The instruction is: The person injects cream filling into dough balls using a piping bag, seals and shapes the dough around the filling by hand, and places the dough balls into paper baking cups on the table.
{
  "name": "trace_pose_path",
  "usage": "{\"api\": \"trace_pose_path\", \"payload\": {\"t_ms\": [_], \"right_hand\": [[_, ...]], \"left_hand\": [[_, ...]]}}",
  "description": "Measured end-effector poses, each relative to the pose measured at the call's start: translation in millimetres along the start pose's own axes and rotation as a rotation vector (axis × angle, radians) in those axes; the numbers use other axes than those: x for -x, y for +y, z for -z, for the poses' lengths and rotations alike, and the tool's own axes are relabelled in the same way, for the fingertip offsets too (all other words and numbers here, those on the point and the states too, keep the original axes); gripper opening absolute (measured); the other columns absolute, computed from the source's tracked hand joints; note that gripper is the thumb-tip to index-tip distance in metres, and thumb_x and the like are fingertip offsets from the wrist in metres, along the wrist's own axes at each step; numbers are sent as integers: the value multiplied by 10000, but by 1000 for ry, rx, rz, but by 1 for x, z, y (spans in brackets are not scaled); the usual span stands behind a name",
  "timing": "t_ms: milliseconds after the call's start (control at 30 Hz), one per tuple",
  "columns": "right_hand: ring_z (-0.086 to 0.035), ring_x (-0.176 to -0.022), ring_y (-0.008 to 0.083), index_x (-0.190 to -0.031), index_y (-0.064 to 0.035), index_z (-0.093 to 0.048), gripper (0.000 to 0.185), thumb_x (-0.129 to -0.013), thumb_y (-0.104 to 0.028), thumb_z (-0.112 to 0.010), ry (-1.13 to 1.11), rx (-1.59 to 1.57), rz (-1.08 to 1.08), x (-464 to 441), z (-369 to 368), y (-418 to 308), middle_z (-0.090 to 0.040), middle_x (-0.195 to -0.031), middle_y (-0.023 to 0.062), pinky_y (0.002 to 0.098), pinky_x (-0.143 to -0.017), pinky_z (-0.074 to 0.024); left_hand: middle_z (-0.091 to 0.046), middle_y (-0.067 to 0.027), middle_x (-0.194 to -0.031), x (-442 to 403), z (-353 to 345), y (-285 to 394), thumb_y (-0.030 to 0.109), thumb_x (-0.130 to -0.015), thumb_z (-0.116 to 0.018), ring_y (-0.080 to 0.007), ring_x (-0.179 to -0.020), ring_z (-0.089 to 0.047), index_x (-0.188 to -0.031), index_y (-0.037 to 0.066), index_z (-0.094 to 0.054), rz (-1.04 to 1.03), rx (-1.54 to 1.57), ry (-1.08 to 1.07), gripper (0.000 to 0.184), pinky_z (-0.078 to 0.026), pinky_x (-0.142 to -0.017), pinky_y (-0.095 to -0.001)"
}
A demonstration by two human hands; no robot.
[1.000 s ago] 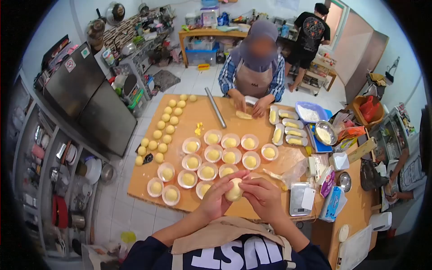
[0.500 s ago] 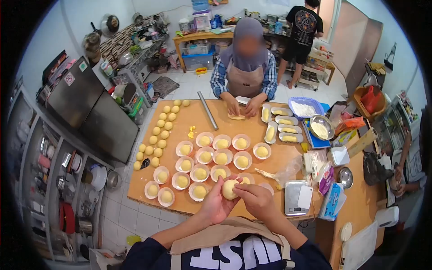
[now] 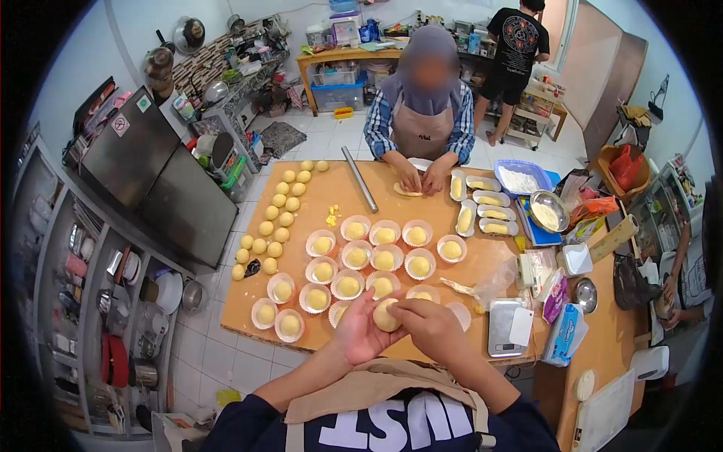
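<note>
- A wooden table (image 3: 301,226) fills the middle, its near edge close against the wearer's apron.
- A co-worker (image 3: 425,132) in a checked shirt is at the far edge, both hands on a flattened piece of dough (image 3: 407,190).
- A metal rolling pin (image 3: 359,179) lies aslant, one end at the far edge.
- A lavender tub (image 3: 544,186) of white powder is near the far right corner.
- A kitchen scale (image 3: 503,345) is by the near edge, toward the right corner.
- The left hand (image 3: 358,331) cradles a dough ball (image 3: 386,315), fingers curled around it, above the table's near edge.
- The right hand (image 3: 433,324) has its fingertips together against that ball's right side; whether they pinch it, I cannot tell.
- Oval moulds (image 3: 514,227) holding dough strips cluster toward the far right corner.
- White paper cups (image 3: 291,338), most holding dough rounds, spread from mid-table to the near edge.
- Loose dough balls (image 3: 279,200) line the left edge.
- Yellow crumbs (image 3: 332,215) lie between balls and rolling pin.
</note>
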State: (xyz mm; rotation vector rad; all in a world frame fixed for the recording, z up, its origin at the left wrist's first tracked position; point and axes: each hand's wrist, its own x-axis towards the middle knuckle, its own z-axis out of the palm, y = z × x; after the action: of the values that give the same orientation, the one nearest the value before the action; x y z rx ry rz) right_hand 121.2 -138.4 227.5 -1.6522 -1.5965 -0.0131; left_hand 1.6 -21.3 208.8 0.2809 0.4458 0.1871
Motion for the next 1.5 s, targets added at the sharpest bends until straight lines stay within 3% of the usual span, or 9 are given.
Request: {"api": "trace_pose_path", "payload": {"t_ms": [133,433,633,733,833,1033,1333,1433,1500], "right_hand": [[-639,-863,285,-1012,-32,-646,306,-717,4,-572,12,22,-80,-11,-18,-19,-642,-1009,122,341,-691,-531],[-645,-707,226,-920,-66,-691,253,-682,20,-701,310,1,-130,-57,-81,-71,-664,-865,86,302,-584,-507],[-635,-695,226,-914,-58,-684,236,-689,15,-697,174,-13,13,-73,-109,-100,-651,-845,76,295,-569,-496],[-632,-837,248,-1065,-71,-628,336,-731,-32,-625,-54,115,13,-76,-121,-103,-637,-962,88,337,-673,-510],[-634,-866,257,-1101,-50,-605,362,-739,-28,-592,-3,157,-66,-78,-140,-107,-627,-1010,117,339,-708,-516],[-627,-928,270,-1022,-13,-640,304,-720,-30,-616,130,175,3,-80,-150,-116,-646,-976,137,343,-721,-522],[-504,-672,201,-903,-118,-697,265,-656,-23,-708,271,157,52,-95,-138,-129,-639,-787,-1,313,-594,-374],[-518,-689,192,-941,-126,-690,279,-671,-55,-693,212,276,119,-90,-127,-122,-634,-810,-5,311,-597,-366],[-516,-684,181,-965,-129,-685,298,-673,-73,-682,105,317,99,-88,-122,-109,-642,-850,-9,312,-609,-363]], "left_hand": [[-533,-89,-1215,11,15,18,412,-998,-272,-192,-1133,-518,-1253,78,-446,-39,7,-73,455,-450,-965,-389],[-491,-106,-1279,55,47,79,339,-1004,-302,-190,-1159,-497,-1262,53,-426,-258,-194,-160,405,-398,-1013,-354],[-507,-89,-1269,85,55,120,277,-981,-361,-213,-1139,-517,-1294,38,-414,-270,-285,-189,397,-400,-1005,-357],[-504,-89,-1248,73,92,149,282,-970,-360,-243,-1194,-452,-1259,70,-441,189,22,-237,368,-332,-1045,-420],[-495,-86,-1254,74,104,153,354,-983,-334,-235,-1185,-456,-1278,77,-414,331,99,-317,413,-309,-1066,-420],[-502,-95,-1267,94,85,146,452,-993,-221,-211,-1101,-533,-1295,92,-403,41,-104,-141,504,-411,-992,-370],[-421,-103,-1347,104,83,149,392,-982,-312,-213,-1240,-415,-1320,44,-369,-230,-331,-468,488,-314,-1051,-426],[-454,-108,-1311,103,75,149,341,-966,-352,-214,-1216,-440,-1328,51,-364,-58,-246,-173,465,-326,-1043,-435],[-478,-107,-1285,89,82,151,313,-965,-352,-217,-1197,-458,-1331,56,-361,91,-109,-229,447,-330,-1040,-435]]}}
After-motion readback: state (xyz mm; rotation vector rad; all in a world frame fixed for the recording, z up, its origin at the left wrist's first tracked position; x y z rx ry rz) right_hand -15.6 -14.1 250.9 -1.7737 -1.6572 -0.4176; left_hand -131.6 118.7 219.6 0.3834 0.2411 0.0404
